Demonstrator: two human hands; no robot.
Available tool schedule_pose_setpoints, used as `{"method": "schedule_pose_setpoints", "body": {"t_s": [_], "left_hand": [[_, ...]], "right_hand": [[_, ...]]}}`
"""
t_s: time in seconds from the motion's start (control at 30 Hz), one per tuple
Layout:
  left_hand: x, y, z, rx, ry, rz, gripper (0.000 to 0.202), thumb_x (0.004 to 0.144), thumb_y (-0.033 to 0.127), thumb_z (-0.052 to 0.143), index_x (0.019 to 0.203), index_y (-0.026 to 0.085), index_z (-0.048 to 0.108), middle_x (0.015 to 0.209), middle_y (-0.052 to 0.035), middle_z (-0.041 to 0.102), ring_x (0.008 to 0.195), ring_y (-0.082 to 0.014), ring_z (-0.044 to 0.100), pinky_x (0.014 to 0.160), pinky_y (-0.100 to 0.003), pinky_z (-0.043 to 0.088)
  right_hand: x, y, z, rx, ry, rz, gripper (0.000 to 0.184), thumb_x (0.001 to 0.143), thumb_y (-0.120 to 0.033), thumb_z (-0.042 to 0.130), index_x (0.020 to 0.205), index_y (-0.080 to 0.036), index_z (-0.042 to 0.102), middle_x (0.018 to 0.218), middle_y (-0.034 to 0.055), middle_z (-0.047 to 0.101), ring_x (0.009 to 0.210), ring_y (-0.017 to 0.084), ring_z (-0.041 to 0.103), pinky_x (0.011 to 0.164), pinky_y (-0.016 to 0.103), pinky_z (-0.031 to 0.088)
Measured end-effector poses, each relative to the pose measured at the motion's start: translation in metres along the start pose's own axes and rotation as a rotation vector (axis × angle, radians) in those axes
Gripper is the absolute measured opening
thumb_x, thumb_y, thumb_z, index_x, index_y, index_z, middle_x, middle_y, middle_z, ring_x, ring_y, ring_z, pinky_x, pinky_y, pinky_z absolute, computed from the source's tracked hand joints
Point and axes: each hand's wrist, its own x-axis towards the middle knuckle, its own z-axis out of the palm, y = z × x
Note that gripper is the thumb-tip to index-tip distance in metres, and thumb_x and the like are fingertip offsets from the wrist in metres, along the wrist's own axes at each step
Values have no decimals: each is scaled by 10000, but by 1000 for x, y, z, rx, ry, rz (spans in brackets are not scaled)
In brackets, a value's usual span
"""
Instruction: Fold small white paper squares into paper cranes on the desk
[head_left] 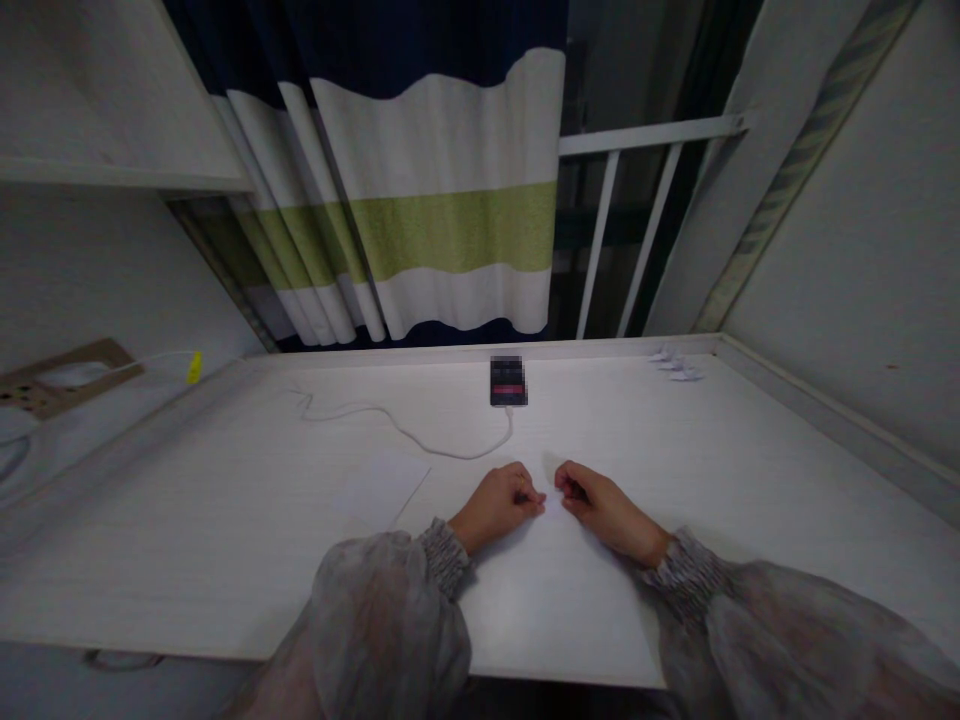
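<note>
Between my fingertips, just above or on the white desk [570,620], is a small piece of white paper [553,499], hard to make out against the surface. My left hand [501,502] is closed in a pinch on its left side. From the right, my right hand [606,508] pinches at the other side with its fingers curled. Left of my left hand lies a flat stack or sheet of white paper [384,487]. Several small folded white paper pieces [676,366] are grouped at the far right of the desk.
A phone [508,382] lies near the desk's back edge, with a white cable [420,440] curving away to the left. A power strip [71,378] is at the left wall. Behind the desk hang a striped curtain [457,230] and a white window rail [652,135].
</note>
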Motion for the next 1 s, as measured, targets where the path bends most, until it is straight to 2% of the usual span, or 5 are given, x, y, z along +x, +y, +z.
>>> {"method": "schedule_pose_setpoints", "body": {"t_s": [0.23, 0.37, 0.57, 0.83, 1.0], "left_hand": [[-1, 0, 0, 44, 1, -1, 65, 651, 192, 620, 621, 149, 659, 708, 1, 516, 593, -75, 473, 582, -205, 395], [-1, 2, -1, 49, -1, -2, 69, 649, 207, 626, 649, 151, 666, 713, -1, 525, 593, -77, 468, 567, -203, 381], [-1, 2, -2, 41, -4, -4, 82, 659, 213, 622, 637, 147, 665, 710, 0, 515, 588, -76, 457, 549, -200, 368], [-1, 7, -4, 52, -25, 11, 103, 680, 226, 608, 652, 149, 670, 713, -3, 509, 616, -83, 469, 567, -200, 371], [-2, 5, -7, 58, -44, 19, 86, 675, 205, 616, 705, 158, 682, 739, -8, 523, 655, -93, 488, 604, -205, 388]], "right_hand": [[-4, 10, -11, 148, -44, -48, 118, 711, -107, 419, 765, -166, 506, 698, 5, 525, 683, 131, 504, 641, 254, 420], [-13, 8, -11, -38, -5, -211, 192, 798, -159, 382, 835, -160, 571, 815, 62, 553, 763, 153, 519, 707, 291, 438], [-22, -2, -7, -369, -81, -467, 253, 822, -172, 391, 946, -166, 611, 885, 108, 534, 821, 190, 489, 741, 336, 432], [-20, 4, -4, -548, -42, -508, 274, 815, -214, 434, 1020, -139, 599, 988, 142, 539, 863, 220, 483, 747, 385, 426], [-19, 1, -6, -499, -47, -511, 253, 820, -175, 424, 979, -190, 621, 1055, 95, 569, 969, 216, 481, 822, 403, 395]]}}
